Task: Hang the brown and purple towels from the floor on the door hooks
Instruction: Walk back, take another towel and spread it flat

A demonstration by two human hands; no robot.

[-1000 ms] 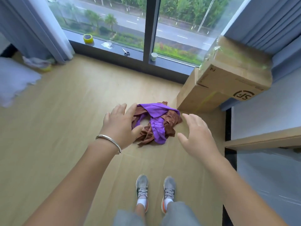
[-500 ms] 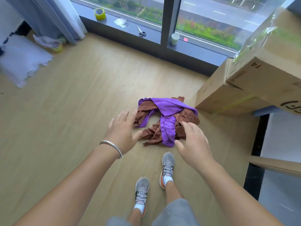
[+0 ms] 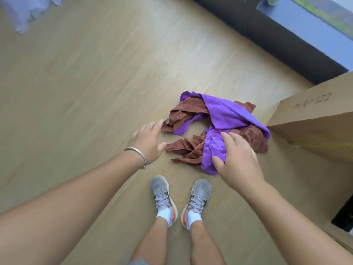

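Note:
A purple towel point(image 3: 227, 115) and a brown towel point(image 3: 189, 109) lie tangled in one crumpled heap on the wooden floor. My left hand point(image 3: 148, 141), with a silver bracelet at the wrist, hovers with spread fingers just left of the heap, holding nothing. My right hand point(image 3: 239, 159) reaches over the near right part of the heap, fingers extended above the purple cloth. Whether it touches the cloth I cannot tell. No door or hooks are in view.
A large cardboard box point(image 3: 321, 123) stands on the floor right of the towels. A dark window base point(image 3: 277, 39) runs along the far right. My feet in grey shoes point(image 3: 179, 197) stand just before the heap. A pale cloth point(image 3: 24, 10) lies far left.
I have stepped closer and bent lower, so the heap looks larger. Both hands have come down nearer the towels, the right one now over the purple cloth.

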